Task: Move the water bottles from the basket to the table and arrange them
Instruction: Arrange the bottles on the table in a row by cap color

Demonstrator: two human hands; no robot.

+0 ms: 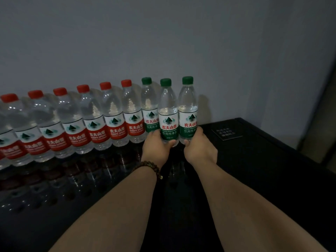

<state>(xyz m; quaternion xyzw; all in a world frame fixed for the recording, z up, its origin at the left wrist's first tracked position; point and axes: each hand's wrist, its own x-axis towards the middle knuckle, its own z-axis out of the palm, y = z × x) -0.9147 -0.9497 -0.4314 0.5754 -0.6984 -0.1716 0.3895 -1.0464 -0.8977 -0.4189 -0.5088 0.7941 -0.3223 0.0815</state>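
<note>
Your two arms reached out over the black table (pixel 263 160). Your left hand (pixel 157 148) had its fingers wrapped around one green bottle (pixel 168 113), thumb pressed on the front near the bottom. Your right hand (pixel 199 146) had its fingers curled around the next green bottle (pixel 188 110) in the same way. Both bottles stood up straight and side by side, almost touching. I could not tell if their bottoms were already down on the table.

Most of the job looked done. A long row of red bottles (pixel 94 120) stood along the wall (pixel 163 42), and one more green bottle (pixel 149 110) stood at the end of that row, just behind your left hand. Your two bottles would make the row longer. The basket was not in sight, so I could not tell how many bottles were left in it.

To the right of your bottles the table was open, except for a small flat sign (pixel 226 133) lying near the wall. The right edge of the table was further off. You had lots of free table in front of the row too.
</note>
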